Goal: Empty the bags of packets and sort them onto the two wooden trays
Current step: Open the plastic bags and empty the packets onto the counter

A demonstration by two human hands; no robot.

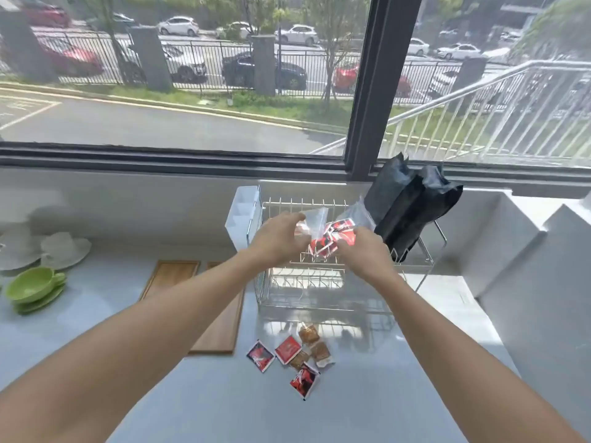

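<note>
- Both hands, left hand (281, 239) and right hand (363, 251), are gripping a clear bag (323, 230) of red packets above the wire rack (319, 298).
- Emptying step: next, tipping it onto the counter (224, 394) beside the loose packets (297, 356); wooden trays (220, 327) are lying bare.

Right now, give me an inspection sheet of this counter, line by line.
Surface: pale counter, glossy.
Job's things: clear bag of red packets held over the wire rack; loose packets on the counter; two wooden trays, no packets seen on them.
Clutter: green cup, white dishes, black bags.
Grippers: left hand and right hand both grip the bag.
Cables: nothing seen.
Surroundings: window, street outside.
</note>
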